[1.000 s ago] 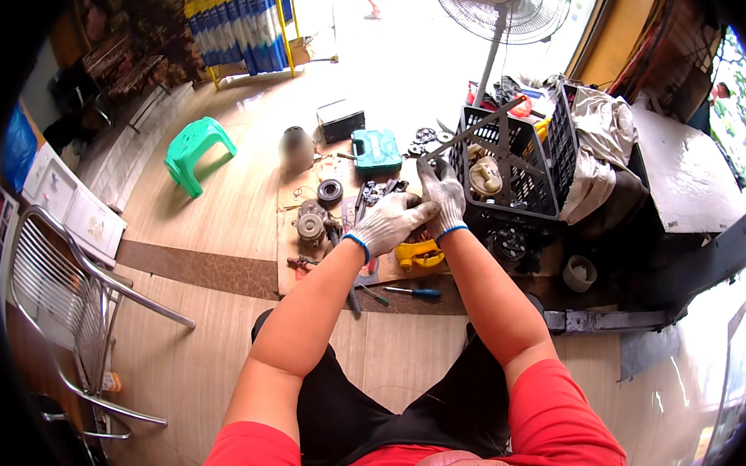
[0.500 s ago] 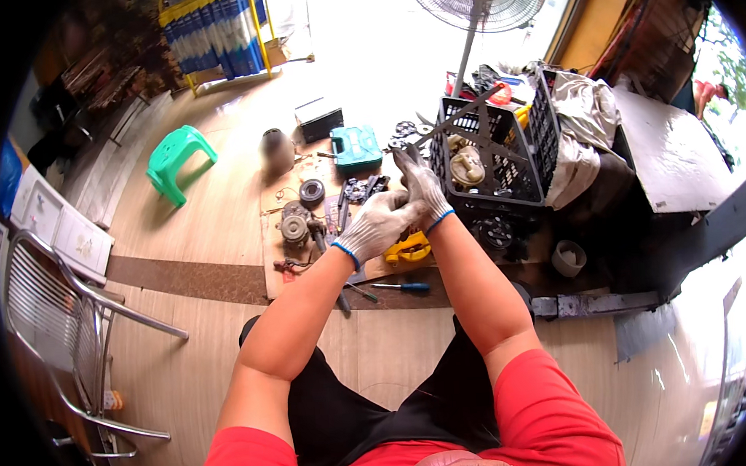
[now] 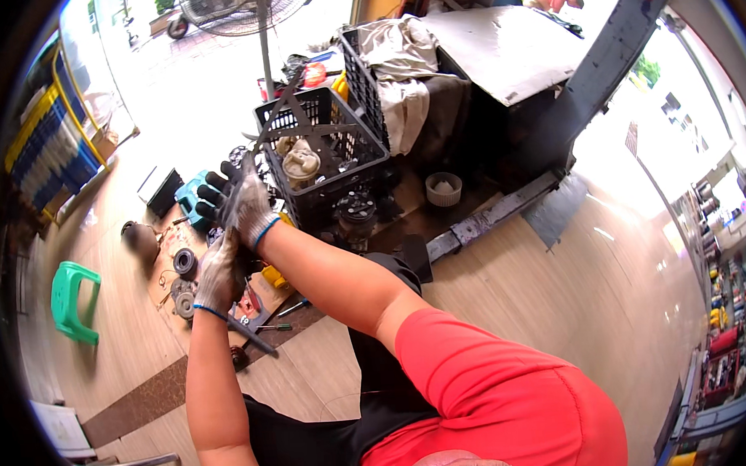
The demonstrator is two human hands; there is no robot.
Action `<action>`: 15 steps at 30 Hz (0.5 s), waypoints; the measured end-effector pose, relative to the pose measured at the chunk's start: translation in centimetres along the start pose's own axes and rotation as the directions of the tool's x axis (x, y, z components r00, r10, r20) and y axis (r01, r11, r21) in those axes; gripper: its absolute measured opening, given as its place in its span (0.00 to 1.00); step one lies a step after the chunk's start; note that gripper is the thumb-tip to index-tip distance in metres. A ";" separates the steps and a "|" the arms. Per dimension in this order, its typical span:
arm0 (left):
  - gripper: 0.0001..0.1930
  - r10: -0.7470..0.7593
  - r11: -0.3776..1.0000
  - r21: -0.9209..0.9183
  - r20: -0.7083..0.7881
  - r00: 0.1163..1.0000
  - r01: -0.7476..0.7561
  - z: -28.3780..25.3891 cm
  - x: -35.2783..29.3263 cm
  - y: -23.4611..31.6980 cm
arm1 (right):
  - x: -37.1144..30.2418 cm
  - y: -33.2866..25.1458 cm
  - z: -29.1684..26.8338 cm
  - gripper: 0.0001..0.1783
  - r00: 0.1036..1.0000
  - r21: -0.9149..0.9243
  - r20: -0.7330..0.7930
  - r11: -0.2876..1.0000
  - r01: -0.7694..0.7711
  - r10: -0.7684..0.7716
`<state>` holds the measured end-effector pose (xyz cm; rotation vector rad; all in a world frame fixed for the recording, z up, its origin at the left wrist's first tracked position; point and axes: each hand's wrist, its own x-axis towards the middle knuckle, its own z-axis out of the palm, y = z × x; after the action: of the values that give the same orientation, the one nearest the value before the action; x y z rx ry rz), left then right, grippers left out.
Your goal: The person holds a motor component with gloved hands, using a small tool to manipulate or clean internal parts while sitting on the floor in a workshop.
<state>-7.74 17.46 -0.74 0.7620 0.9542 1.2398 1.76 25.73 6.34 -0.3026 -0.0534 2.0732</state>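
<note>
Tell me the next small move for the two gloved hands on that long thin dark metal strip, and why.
Probably steady the long thin dark metal strip: the left hand grips low, the right hand higher, and its top end leans over the black plastic crate.

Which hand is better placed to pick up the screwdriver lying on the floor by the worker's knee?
Probably left. The left hand is lower, just above the cardboard mat, near the screwdriver. The right hand is raised higher, gripping the upper part of a long dark strip beside the black crate.

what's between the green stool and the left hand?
Head view: a strip of bare floor, then round metal parts on cardboard, between the green stool and the gloved left hand.
</note>
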 end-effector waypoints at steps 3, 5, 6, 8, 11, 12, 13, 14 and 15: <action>0.27 -0.023 0.994 0.111 0.107 0.994 0.011 -0.2 -0.3 0.4 | 0.0 -0.4 -0.7 0.28 1.000 0.044 -0.018 0.999 -0.015 0.016; 0.24 0.026 0.987 0.156 0.095 0.995 -0.040 -0.5 -0.9 0.8 | -0.7 -0.2 -0.1 0.29 0.999 0.069 0.038 0.997 -0.037 0.035; 0.22 0.042 0.977 0.204 0.079 0.996 -0.057 -0.4 -1.1 1.0 | -0.6 -0.2 -0.1 0.29 0.999 0.045 0.032 0.999 -0.004 0.003; 0.20 0.084 0.943 0.313 0.099 0.992 -0.111 1.3 -1.7 1.9 | 0.3 -0.7 -1.0 0.37 0.995 -0.022 0.092 0.999 0.033 -0.030; 0.18 0.091 0.862 0.480 0.172 0.981 -0.164 2.5 -2.7 2.7 | 0.9 -1.2 -1.9 0.45 0.981 -0.112 0.178 0.989 0.098 -0.077; 0.18 0.045 0.838 0.526 0.191 0.981 -0.141 2.7 -3.0 2.6 | 0.8 -1.6 -2.2 0.48 0.973 -0.172 0.226 0.981 0.088 -0.048; 0.18 -0.003 0.814 0.568 0.214 0.977 -0.122 3.3 -3.2 2.5 | 0.8 -1.7 -2.5 0.49 0.972 -0.223 0.231 0.969 0.103 -0.050; 0.18 0.008 0.787 0.594 0.260 0.966 -0.166 3.8 -3.4 2.6 | 0.9 -1.7 -2.7 0.49 0.970 -0.273 0.235 0.955 0.119 -0.054; 0.17 -0.034 0.802 0.587 0.234 0.972 -0.113 4.4 -3.9 2.8 | 0.8 -1.8 -3.1 0.49 0.969 -0.322 0.238 0.937 0.135 -0.057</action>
<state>-5.14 14.25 4.26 1.4040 1.1487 0.8452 3.63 27.10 3.49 -0.2630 -0.5550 1.9866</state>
